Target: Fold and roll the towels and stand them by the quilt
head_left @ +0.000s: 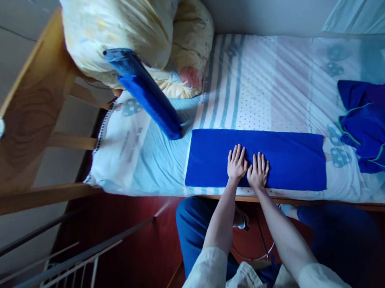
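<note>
Pale fabric sleeves (205, 273) lie behind the left hand (236, 163) and right hand (258, 171), both flat, grasping nothing, atop a rectangular blue cloth (294, 161); leftward, white-and-blue patterned bedsheet (267, 78) lettering (136, 149) is too blurred to read.

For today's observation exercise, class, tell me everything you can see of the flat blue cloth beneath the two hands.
The flat blue cloth is a plain, deep-blue, long rectangle that looks like soft fabric. It lies almost smooth on the patterned bedsheet, its long sides roughly along the bed's near edge. The left hand and right hand rest palm-down near its middle, fingers extended. Whether it is folded into layers cannot be told.
</note>
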A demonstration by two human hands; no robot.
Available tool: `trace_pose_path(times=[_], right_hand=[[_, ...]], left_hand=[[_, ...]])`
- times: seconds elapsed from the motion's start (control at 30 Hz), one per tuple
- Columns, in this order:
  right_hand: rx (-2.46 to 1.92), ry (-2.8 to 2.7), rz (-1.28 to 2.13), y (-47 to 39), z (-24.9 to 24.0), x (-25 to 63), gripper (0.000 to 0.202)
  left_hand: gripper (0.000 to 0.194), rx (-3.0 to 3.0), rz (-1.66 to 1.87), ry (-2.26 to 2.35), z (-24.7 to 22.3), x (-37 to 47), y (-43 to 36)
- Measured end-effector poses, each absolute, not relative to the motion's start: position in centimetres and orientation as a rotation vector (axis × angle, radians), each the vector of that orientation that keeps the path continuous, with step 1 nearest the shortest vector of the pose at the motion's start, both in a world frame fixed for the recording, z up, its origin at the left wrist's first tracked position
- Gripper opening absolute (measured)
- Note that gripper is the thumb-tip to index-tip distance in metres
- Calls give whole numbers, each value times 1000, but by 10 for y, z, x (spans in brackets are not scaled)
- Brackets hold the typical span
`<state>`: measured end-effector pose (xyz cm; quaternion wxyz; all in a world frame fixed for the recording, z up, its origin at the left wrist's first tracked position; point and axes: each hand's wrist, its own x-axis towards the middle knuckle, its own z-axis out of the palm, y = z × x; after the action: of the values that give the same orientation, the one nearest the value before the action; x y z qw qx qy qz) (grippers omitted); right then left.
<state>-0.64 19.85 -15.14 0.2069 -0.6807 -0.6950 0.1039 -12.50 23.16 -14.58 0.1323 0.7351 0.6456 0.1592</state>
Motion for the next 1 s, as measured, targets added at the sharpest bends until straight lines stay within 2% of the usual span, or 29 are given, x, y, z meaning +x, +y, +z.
trace_pose_path(times=[0.2,0.43,0.6,1.0], right_hand=[[-1899,-2075,325,205,-141,2,56],[-1715,-2302,477,274,-126,59,55],[-1846,-2235,372,303,-129,125,58],[-2142,-2091,140,310,-135,249,62]], left_hand=[[67,2069,572,1885,-147,-128,236],[64,2075,648,1914,-149,-125,234],[64,2074,648,1940,-148,-125,234],[62,2015,711,1896,-149,-125,233]])
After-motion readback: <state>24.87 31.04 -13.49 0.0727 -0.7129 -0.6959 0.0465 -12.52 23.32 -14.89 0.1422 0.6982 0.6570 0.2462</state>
